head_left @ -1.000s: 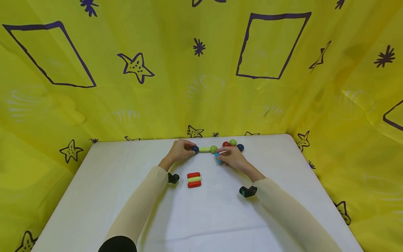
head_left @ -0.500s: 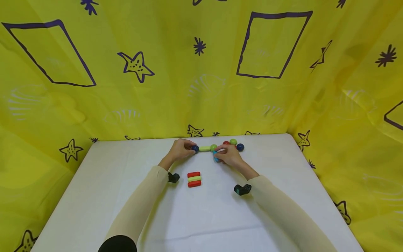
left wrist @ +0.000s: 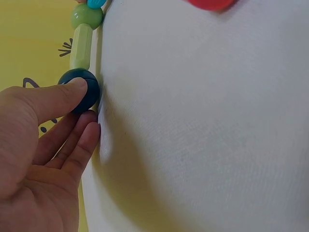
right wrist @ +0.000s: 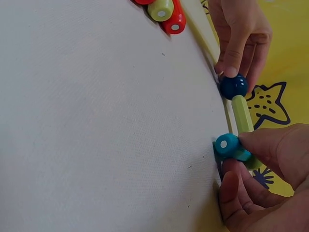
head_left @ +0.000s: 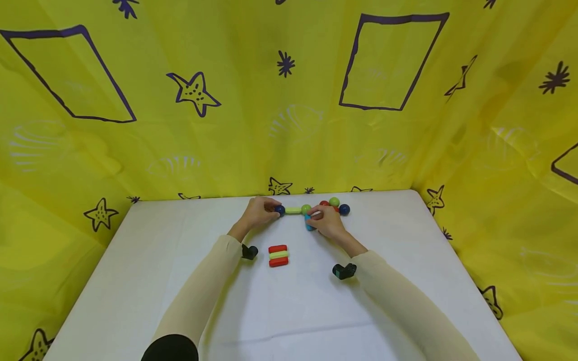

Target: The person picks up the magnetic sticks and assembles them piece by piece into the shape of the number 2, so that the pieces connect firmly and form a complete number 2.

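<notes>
Near the far edge of the table, my left hand (head_left: pixel 259 212) pinches a dark blue ball (left wrist: pixel 86 92) between thumb and fingers. A light green rod (head_left: pixel 293 211) runs from that ball to a green ball (left wrist: pixel 87 17). My right hand (head_left: pixel 328 221) pinches a light blue rod (right wrist: pixel 231 146), whose far end meets the green ball. In the right wrist view, a white disc shows on the blue rod's near end, and my fingers partly cover the green ball.
Two red rods and a light green rod (head_left: pixel 278 255) lie side by side nearer to me. Just beyond my right hand sit a red ball (head_left: pixel 324 203), a green ball (head_left: pixel 334 201) and a dark blue ball (head_left: pixel 344 209). A yellow patterned curtain (head_left: pixel 244 150) borders the table.
My right hand has moved slightly left and away from me, bringing the light blue rod up against the green ball. The left hand keeps its hold on the dark blue ball.
</notes>
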Demonstrator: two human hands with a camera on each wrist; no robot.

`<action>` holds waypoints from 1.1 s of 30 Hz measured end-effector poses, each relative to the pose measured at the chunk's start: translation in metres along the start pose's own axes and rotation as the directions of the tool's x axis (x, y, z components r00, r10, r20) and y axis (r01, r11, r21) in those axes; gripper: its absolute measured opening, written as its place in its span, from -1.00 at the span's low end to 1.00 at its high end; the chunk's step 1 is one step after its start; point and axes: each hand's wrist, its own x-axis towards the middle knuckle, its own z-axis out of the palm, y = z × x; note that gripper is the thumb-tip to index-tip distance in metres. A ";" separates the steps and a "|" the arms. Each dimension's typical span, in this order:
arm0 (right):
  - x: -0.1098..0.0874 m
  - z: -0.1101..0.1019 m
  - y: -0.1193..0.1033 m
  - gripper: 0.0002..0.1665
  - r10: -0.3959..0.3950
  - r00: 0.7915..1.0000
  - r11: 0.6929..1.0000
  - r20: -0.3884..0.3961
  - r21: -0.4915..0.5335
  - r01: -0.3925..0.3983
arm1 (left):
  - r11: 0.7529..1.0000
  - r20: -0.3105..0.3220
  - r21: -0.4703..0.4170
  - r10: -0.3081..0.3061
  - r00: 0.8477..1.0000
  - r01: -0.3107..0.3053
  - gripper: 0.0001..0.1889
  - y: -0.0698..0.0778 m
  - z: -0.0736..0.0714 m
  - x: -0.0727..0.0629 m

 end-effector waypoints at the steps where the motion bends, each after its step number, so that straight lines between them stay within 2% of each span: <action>1: 0.000 0.000 0.000 -0.75 -0.003 1.000 1.000 -0.002 -0.002 0.003 | 1.000 0.000 -0.001 0.000 1.000 0.000 -0.66 0.000 0.000 0.000; 18: -0.003 0.000 -0.004 -0.75 -0.008 1.000 1.000 -0.006 -0.017 0.008 | 1.000 -0.008 -0.006 -0.024 1.000 0.024 -0.67 0.002 0.000 0.000; 24: -0.005 -0.004 -0.004 -0.74 -0.031 0.999 0.999 0.024 -0.036 0.032 | 0.999 -0.011 -0.011 -0.035 0.999 0.035 -0.66 0.005 0.001 0.000; 29: -0.009 -0.015 -0.007 -0.69 -0.083 0.992 0.993 0.095 -0.076 0.090 | 0.999 -0.014 -0.011 -0.048 0.999 0.048 -0.66 0.006 0.001 -0.001; 31: -0.011 -0.021 -0.008 -0.67 -0.138 0.983 0.981 0.124 -0.117 0.152 | 0.999 -0.018 -0.017 -0.049 0.999 0.049 -0.67 0.006 0.002 -0.001; 33: -0.015 -0.028 -0.010 -0.65 -0.217 0.964 0.956 0.152 -0.168 0.241 | 0.999 -0.018 -0.019 -0.050 0.999 0.049 -0.67 0.005 0.001 -0.001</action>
